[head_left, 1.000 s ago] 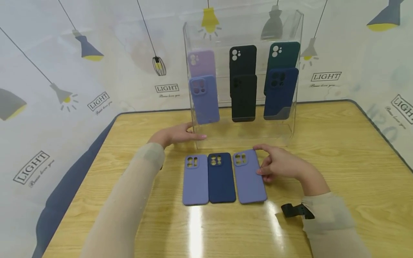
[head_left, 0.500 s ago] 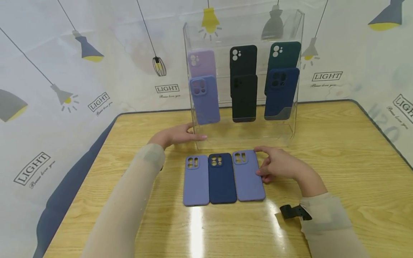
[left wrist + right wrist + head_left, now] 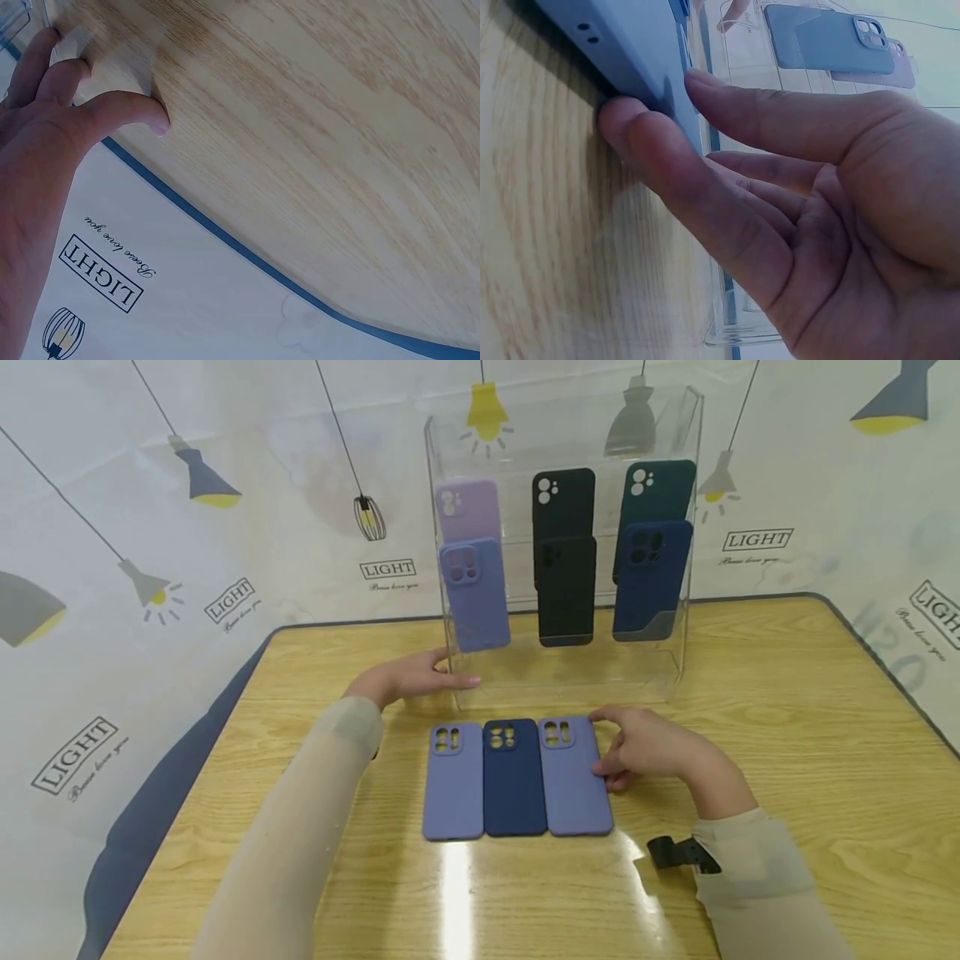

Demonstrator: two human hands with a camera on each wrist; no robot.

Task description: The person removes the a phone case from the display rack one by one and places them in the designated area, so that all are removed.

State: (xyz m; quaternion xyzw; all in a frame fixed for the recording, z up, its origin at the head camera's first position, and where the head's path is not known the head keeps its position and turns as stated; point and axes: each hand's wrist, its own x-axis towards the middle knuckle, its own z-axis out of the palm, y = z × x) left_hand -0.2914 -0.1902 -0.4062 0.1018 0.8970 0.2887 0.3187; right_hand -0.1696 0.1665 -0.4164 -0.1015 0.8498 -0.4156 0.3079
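— Wallpaper printed with hanging lamps and the word LIGHT runs behind a wooden bench. What is the right hand doing?

— It rests on the bench with its fingers loosely extended against the right edge of the right lavender case. The thumb lies along the case's side and the index tip is at its top corner. They press rather than curl round it, though the wrist view is blurred, so I would not swear to every finger.

— And the left hand?

— Well away from that case, up and to the left. Its relaxed, straight fingers touch the lower left corner of the clear acrylic stand, holding nothing.

— How many cases lie flat?

— Three in a row, touching side by side, just left of the right fingers: the pressed lavender one, a navy case in the middle, and a left lavender case.

— And in the stand?

— Six cases, beyond both hands: one lilac, one periwinkle, two black, one dark green, one navy.
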